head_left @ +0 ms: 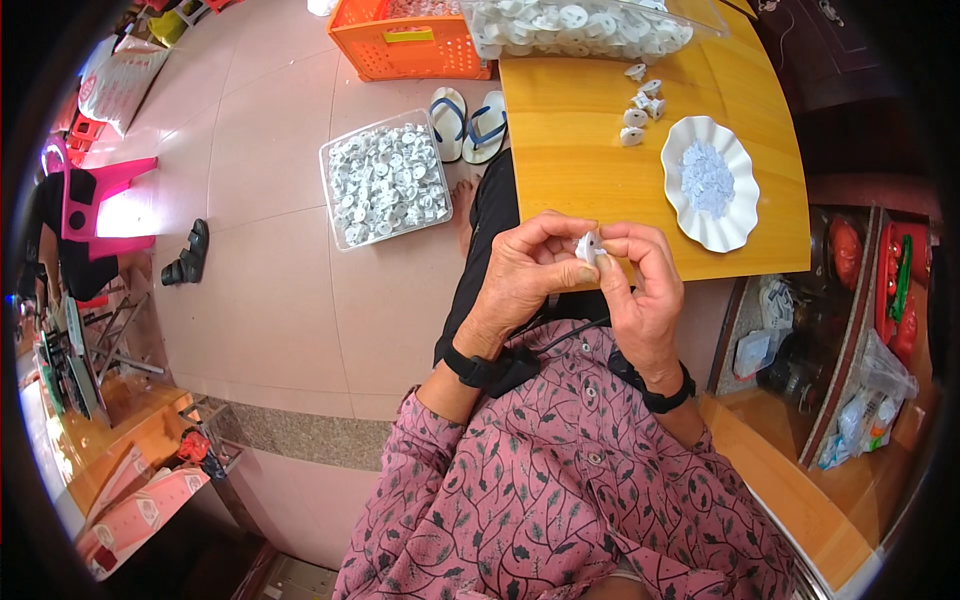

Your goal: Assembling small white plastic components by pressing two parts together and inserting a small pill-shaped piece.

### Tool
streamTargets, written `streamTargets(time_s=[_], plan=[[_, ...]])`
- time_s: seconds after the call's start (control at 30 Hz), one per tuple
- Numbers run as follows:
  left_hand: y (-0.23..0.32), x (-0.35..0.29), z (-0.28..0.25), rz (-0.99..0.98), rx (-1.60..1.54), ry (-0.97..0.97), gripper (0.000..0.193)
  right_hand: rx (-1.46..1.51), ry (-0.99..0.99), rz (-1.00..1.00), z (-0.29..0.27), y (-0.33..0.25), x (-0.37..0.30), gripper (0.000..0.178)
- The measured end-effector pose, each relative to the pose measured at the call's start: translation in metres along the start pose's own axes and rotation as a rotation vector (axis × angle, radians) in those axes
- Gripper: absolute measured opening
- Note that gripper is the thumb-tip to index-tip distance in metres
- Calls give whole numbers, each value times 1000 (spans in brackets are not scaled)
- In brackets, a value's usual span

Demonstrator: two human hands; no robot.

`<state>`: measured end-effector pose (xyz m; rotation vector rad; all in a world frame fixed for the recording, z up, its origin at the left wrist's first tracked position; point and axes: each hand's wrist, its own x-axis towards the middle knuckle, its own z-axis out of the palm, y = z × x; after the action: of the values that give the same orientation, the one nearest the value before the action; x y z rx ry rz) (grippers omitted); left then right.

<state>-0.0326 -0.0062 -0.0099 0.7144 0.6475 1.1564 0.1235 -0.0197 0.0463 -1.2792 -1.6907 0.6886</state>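
Between my two hands, just off the near edge of the yellow table (570,140), is a small white plastic part (588,247) with a dark hole. Thumb and fingers of my left hand (540,262) pinch it from one side. My right hand (642,275) closes on its other side, fingertips meeting there; whether a second tiny piece sits under them I cannot make out. Several similar white parts (634,117) lie loose on the table beyond. To their right stands a white scalloped dish (740,220) holding a heap of small pale-blue pieces (706,180).
A clear tub (480,45) of white parts stands at the table's far end. On the floor at left, another clear tub (330,190) is full of them, near flip-flops (449,125) and an orange crate (400,55). Shelves (850,400) with bags flank the right side.
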Motion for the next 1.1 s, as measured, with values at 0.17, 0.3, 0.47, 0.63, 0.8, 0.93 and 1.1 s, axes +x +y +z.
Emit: streamTargets(time_s=[0.17,0.3,0.47,0.63,0.8,0.93,1.1], plan=[[0,0,1,30,-29,4,45,37,-5,17,0,0,-1,9],[0,0,1,26,-51,3,45,-9,-13,-7,-1,-3,1,8],[0,0,-1,52,39,-13,43,-64,-11,-29,-1,-5,1,8],[1,-1,-1,63,63,-17,43,-95,1,-38,1,-7,1,8],[-3,-1,0,67,16,-5,43,54,48,29,7,-1,-4,7],[-3,-1,1,80,3,3,44,97,65,49,9,0,-5,6],[5,-2,8,90,2,26,37,73,57,37,8,-1,-4,6]])
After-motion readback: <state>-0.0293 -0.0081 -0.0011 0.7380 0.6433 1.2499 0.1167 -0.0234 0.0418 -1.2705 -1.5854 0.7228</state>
